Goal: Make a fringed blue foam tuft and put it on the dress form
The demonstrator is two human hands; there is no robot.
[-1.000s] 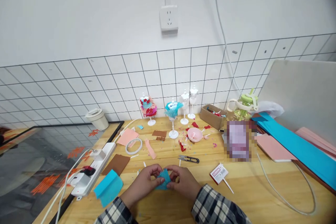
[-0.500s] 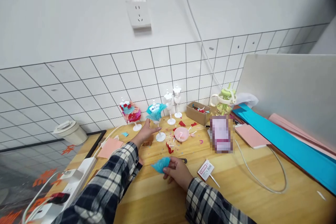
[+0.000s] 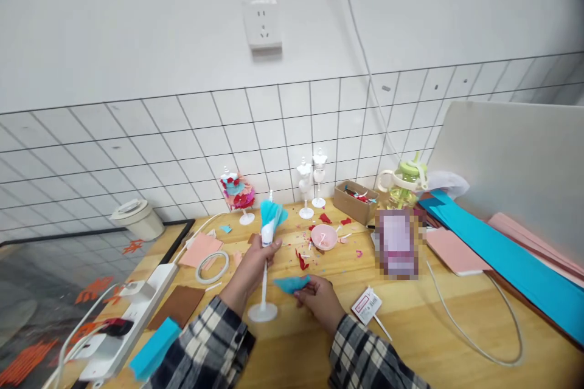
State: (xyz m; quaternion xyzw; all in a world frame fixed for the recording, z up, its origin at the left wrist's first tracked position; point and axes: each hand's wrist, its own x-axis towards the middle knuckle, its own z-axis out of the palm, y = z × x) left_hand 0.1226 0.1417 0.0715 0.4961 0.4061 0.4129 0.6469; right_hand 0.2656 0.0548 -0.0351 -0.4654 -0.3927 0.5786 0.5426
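Note:
My left hand (image 3: 258, 261) is closed around the stem of a small white dress form (image 3: 267, 236), just below its torso. Blue crepe paper (image 3: 274, 213) covers part of the form's upper body, and its round white base (image 3: 263, 312) shows below the hand. Between the fingertips of my right hand (image 3: 319, 298) is a pinched piece of blue paper (image 3: 292, 283), apart from the form. Behind stand a dress form in red, blue and pink paper (image 3: 239, 191) and two bare white dress forms (image 3: 305, 185).
Paper scraps lie around a pink bowl (image 3: 324, 237). A cardboard box (image 3: 353, 202), a green-lidded cup (image 3: 406, 182) and a blurred-out purple object (image 3: 396, 243) stand rightward. At left are a tape roll (image 3: 212, 267), a power strip (image 3: 132, 319) and brown paper (image 3: 177, 306).
My left hand has lifted the blue-papered dress form and brought it nearer, turning it. The right hand still pinches the blue paper. The whole view has shifted somewhat.

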